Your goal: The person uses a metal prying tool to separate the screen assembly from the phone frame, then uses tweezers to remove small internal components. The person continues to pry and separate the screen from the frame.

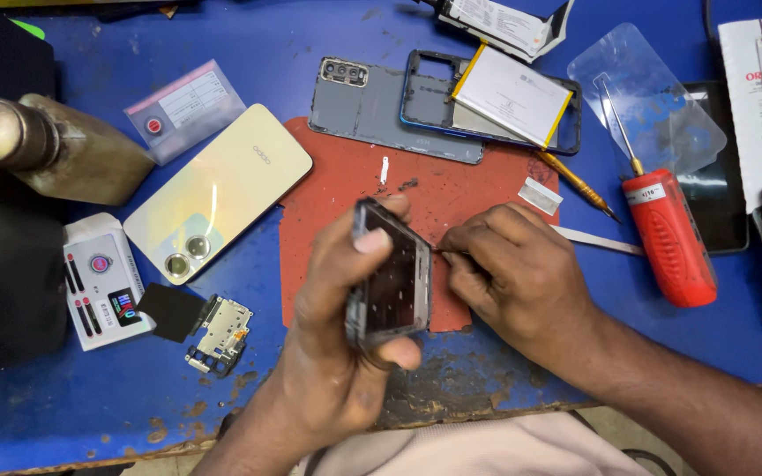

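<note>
The blue surface [310,53] is crowded with parts around a red mat [478,198]. My left hand [341,335] is clamped on a bare phone frame [392,280], tilted above the mat; it looks light, thin and fragile, best held by its edges. My right hand [509,278] pinches a fine tool at its side. The red screwdriver [668,231] lies near, leaving little free room.

A worn blue-painted wooden workbench [310,35] fills the view, its near edge chipped to bare brown patches. A rust-red rectangular work mat [478,198] lies at its centre. Light falls evenly from above, possibly a lamp. A dark shape covers the left edge.
</note>
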`<state>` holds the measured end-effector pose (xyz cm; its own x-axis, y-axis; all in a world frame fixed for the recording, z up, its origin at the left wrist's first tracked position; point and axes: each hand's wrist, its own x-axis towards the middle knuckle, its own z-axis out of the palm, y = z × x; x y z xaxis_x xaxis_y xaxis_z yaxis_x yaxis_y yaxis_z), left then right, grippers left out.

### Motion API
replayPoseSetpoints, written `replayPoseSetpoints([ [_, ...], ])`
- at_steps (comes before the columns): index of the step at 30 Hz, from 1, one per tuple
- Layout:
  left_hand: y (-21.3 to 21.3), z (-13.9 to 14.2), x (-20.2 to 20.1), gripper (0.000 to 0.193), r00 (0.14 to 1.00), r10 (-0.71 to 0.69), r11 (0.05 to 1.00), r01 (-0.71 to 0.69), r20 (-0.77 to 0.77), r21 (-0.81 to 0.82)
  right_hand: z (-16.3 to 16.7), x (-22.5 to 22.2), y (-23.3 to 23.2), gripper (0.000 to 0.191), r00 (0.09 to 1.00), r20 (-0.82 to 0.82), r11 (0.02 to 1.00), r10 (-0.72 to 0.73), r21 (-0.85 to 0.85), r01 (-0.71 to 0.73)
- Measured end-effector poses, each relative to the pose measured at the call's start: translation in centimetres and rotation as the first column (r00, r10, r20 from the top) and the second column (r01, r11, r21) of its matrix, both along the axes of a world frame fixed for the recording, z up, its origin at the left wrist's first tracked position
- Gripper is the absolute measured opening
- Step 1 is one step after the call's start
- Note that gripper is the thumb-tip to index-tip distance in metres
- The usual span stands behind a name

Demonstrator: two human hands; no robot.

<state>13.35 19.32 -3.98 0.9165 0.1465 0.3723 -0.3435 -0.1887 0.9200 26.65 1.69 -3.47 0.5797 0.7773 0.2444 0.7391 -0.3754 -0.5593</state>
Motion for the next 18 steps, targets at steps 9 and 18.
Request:
replayPoseSetpoints([
  [9, -0.2, 0.3, -0.7, 0.066, 1.000, -0.022, 0.998, 0.024, -0.022, 0.056, 0.4, -0.4, -0.4, 0.022, 0.997, -0.010, 0.997, 0.078, 0.000, -0.078],
  [18, -0.8, -0.1, -1.3, 0.076, 0.997, -0.071, 0.993, 0.067, 0.038, 0.095, 0.1, -1.5, -1.1, 0.021, 0.997, -0.010, 0.997, 0.077, 0.011, -0.077],
])
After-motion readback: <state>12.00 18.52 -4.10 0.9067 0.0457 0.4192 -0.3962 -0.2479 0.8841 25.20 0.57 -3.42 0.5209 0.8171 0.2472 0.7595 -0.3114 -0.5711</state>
